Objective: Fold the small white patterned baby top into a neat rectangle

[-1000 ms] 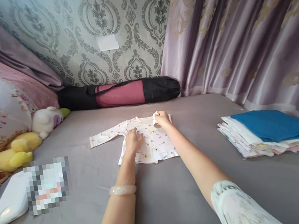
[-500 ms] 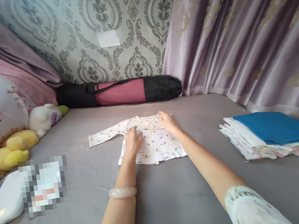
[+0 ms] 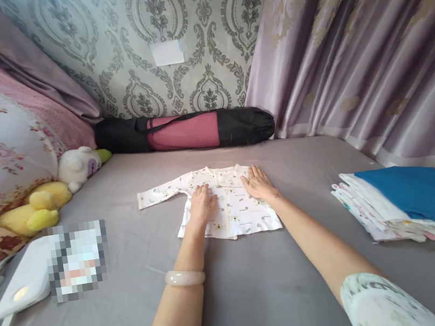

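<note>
A small white baby shirt [image 3: 245,210] with a scattered print lies flat, its neckline toward the wall. One sleeve stretches out to the left; the other is not seen extended on the right, where it appears folded in. My left hand [image 3: 203,204] rests on the left part of the chest, fingers extended. On the right shoulder side, my right hand [image 3: 259,181] lies flat with its fingers spread.
The shirt is on a grey sheet [image 3: 137,284]. A stack of folded clothes [image 3: 419,198] topped with blue stands at right. At left are a white device [image 3: 30,278] with a cable, a blurred object and plush toys [image 3: 29,215]. A rolled mat [image 3: 184,132] lies along the wall.
My right hand has gone from pinching near the shirt's right shoulder to lying flat with fingers spread. My left hand stays on the chest. The view has turned slightly left.
</note>
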{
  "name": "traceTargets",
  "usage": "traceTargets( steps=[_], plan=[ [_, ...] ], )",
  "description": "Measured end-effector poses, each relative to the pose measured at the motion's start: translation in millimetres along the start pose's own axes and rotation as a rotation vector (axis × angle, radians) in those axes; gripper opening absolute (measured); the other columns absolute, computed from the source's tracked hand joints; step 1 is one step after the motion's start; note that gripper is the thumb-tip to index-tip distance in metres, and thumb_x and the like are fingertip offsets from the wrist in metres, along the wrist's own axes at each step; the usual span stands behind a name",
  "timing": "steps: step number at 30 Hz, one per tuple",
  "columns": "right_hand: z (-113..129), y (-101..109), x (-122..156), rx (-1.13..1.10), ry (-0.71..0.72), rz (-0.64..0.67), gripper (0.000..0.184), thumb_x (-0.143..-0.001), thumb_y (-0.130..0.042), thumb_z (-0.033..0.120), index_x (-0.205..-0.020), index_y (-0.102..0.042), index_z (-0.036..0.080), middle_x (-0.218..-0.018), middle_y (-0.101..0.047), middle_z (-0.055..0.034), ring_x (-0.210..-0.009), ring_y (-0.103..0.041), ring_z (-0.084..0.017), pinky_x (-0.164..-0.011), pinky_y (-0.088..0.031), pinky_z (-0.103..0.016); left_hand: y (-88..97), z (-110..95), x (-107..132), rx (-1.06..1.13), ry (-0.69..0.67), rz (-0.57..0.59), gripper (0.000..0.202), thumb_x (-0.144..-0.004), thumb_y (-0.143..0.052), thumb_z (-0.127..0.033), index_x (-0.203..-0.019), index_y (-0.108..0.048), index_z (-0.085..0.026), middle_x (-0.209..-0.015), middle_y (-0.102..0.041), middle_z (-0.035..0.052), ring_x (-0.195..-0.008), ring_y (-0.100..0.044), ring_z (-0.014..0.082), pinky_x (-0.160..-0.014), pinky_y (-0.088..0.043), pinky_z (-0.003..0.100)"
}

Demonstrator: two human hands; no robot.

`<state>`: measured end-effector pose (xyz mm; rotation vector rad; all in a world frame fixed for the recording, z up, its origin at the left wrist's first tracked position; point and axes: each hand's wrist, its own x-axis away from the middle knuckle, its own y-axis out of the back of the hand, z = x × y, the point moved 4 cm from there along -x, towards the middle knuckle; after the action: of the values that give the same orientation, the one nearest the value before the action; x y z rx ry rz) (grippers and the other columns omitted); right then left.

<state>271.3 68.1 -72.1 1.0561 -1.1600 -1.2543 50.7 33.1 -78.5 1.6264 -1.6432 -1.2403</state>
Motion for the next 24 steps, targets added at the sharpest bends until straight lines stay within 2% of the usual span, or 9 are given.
traceTargets(
  steps=[4, 7, 10, 12, 17, 22, 24],
  plan=[
    [7.0, 11.5, 0.0, 0.017, -0.015, 0.017, 0.07, -0.097, -0.012, 0.048, -0.149, -0.021, 0.002, -0.156, -0.016, -0.0177, -0.145, -0.011, -0.027, -0.116, -0.005, -0.046, 3.2, -0.4, 0.6, 0.019, -0.02, -0.014, 0.042, -0.085, -0.051, -0.02, -0.126, -0.051, -0.016, -0.127, -0.059, 0.0117, -0.129, -0.044, 0.0279, -0.109, -0.035, 0.041],
    [32.5, 18.1, 4.6, 0.002, 0.121, -0.038, 0.063, -0.098, -0.01, 0.048, -0.15, -0.024, 0.015, -0.158, -0.015, -0.0114, -0.145, -0.007, -0.024, -0.116, 0.0, -0.048, 5.3, -2.6, 0.9, 0.007, -0.031, -0.02, 0.036, -0.085, -0.049, -0.017, -0.121, -0.053, -0.016, -0.12, -0.061, 0.0117, -0.124, -0.048, 0.0263, -0.108, -0.036, 0.04],
    [61.8, 11.2, 9.2, -0.065, 0.272, 0.016, 0.059, -0.098, -0.011, 0.049, -0.151, -0.021, 0.026, -0.159, -0.011, -0.0048, -0.145, -0.004, -0.023, -0.116, -0.003, -0.048, 7.1, -6.2, 1.5, -0.019, -0.055, -0.014, 0.029, -0.085, -0.049, -0.016, -0.113, -0.055, -0.015, -0.111, -0.063, 0.0118, -0.117, -0.052, 0.0252, -0.108, -0.035, 0.039],
    [72.7, 3.1, 8.4, -0.085, 0.276, 0.051, 0.058, -0.098, -0.012, 0.049, -0.151, -0.021, 0.029, -0.159, -0.011, -0.0041, -0.145, -0.005, -0.025, -0.114, -0.004, -0.053, 8.1, -7.9, 1.9, -0.029, -0.067, -0.003, 0.025, -0.085, -0.049, -0.016, -0.109, -0.056, -0.014, -0.109, -0.062, 0.0122, -0.114, -0.053, 0.0249, -0.107, -0.035, 0.039],
    [75.5, -7.9, 0.2, -0.056, 0.233, 0.039, 0.055, -0.098, -0.014, 0.048, -0.15, -0.023, 0.032, -0.159, -0.015, -0.0035, -0.145, -0.006, -0.026, -0.112, -0.003, -0.06, 9.0, -8.3, 3.0, -0.042, -0.073, 0.047, 0.016, -0.085, -0.051, -0.02, -0.099, -0.057, -0.015, -0.111, -0.059, 0.0134, -0.112, -0.052, 0.0262, -0.103, -0.037, 0.041],
    [75.6, -3.0, -1.0, -0.057, 0.212, 0.135, 0.056, -0.097, -0.014, 0.048, -0.15, -0.022, 0.031, -0.159, -0.01, -0.0042, -0.145, -0.003, -0.027, -0.112, -0.003, -0.061, 12.4, -9.5, 2.5, -0.015, -0.046, 0.064, 0.014, -0.084, -0.052, -0.021, -0.095, -0.058, -0.016, -0.108, -0.06, 0.0127, -0.109, -0.053, 0.0262, -0.099, -0.04, 0.041],
    [81.8, 0.9, 0.6, -0.059, 0.22, 0.116, 0.057, -0.097, -0.014, 0.047, -0.15, -0.023, 0.027, -0.159, -0.008, -0.0065, -0.145, -0.003, -0.026, -0.112, -0.002, -0.059, 14.8, -10.2, 1.7, 0.019, -0.03, 0.052, 0.014, -0.084, -0.052, -0.019, -0.095, -0.06, -0.015, -0.106, -0.061, 0.0127, -0.108, -0.054, 0.0256, -0.097, -0.042, 0.039]
  ],
)
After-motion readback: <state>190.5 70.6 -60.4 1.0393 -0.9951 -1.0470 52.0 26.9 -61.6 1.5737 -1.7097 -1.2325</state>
